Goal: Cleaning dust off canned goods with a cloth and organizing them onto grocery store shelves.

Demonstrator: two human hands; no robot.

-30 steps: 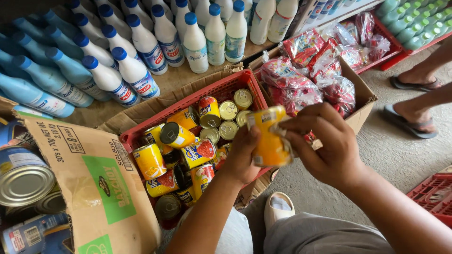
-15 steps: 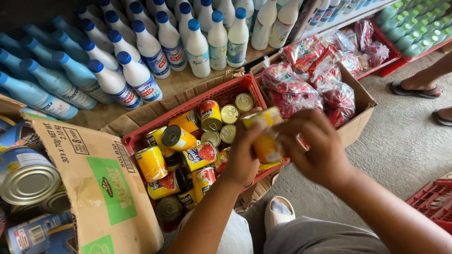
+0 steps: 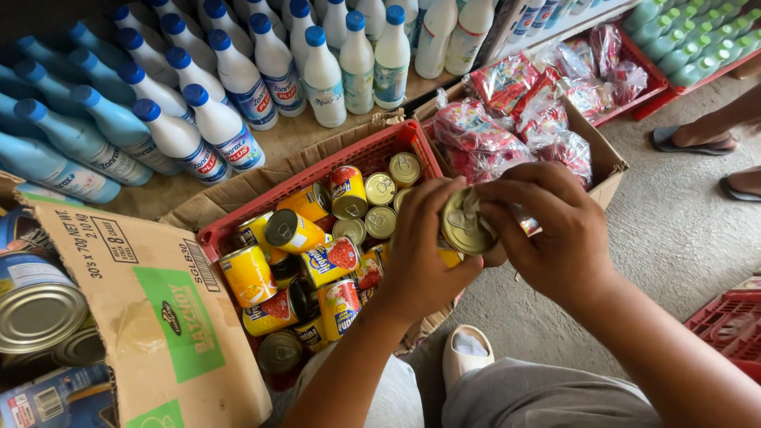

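Both my hands hold one yellow tin can point(image 3: 464, 226) above the right end of a red plastic crate point(image 3: 372, 154). My left hand point(image 3: 424, 246) wraps the can's body from the left. My right hand point(image 3: 547, 230) grips it from the right, fingers on the gold lid that faces the camera. The crate is lined with cardboard and holds several yellow and red labelled cans point(image 3: 317, 254), some upright, some on their sides.
Rows of white and blue bottles with blue caps point(image 3: 238, 79) stand behind the crate. An open cardboard box point(image 3: 158, 317) with large tins sits at left. A carton of red snack packets point(image 3: 523, 119) lies at right. Another person's sandalled feet point(image 3: 705, 143) are on the concrete, a second red crate point(image 3: 729, 325) at right.
I have turned the yellow can in my hands, so its gold lid now faces the camera instead of its side. The view has shifted slightly closer.
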